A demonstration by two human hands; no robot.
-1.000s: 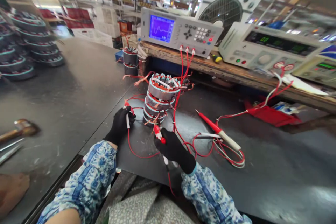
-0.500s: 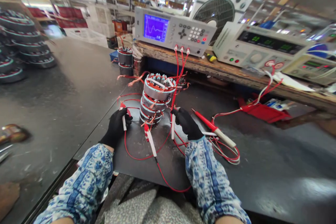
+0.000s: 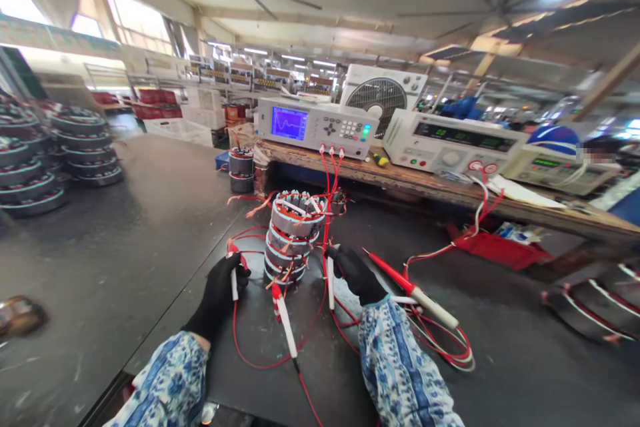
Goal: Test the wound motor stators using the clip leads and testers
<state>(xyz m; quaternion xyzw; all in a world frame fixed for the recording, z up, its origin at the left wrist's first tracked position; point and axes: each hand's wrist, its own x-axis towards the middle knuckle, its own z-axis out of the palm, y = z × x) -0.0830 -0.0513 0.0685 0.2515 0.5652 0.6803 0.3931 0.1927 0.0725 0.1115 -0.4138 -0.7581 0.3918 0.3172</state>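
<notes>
A stack of wound motor stators (image 3: 294, 230) stands on the dark table (image 3: 150, 240), with red leads running up to a tester with a blue screen (image 3: 315, 125). My left hand (image 3: 219, 293), in a black glove, is closed round a red-and-white test probe (image 3: 233, 273) left of the stack. My gloved right hand (image 3: 356, 273) grips another white probe (image 3: 330, 277) just right of the stack. A third probe (image 3: 284, 317) lies on the table between my hands, its tip at the stack's base. A long red probe (image 3: 407, 288) rests to the right.
A wooden shelf (image 3: 425, 183) carries the tester, a fan (image 3: 383, 97) and more instruments (image 3: 453, 143). Stacked stators (image 3: 75, 147) sit far left, two more (image 3: 241, 170) behind. A red tray (image 3: 497, 248) lies right. Coiled leads (image 3: 443, 340) trail beside my right arm.
My right hand let go of the red-tipped probe, left it lying on the table, and took up a white probe on the stack's right. The view has tilted upward.
</notes>
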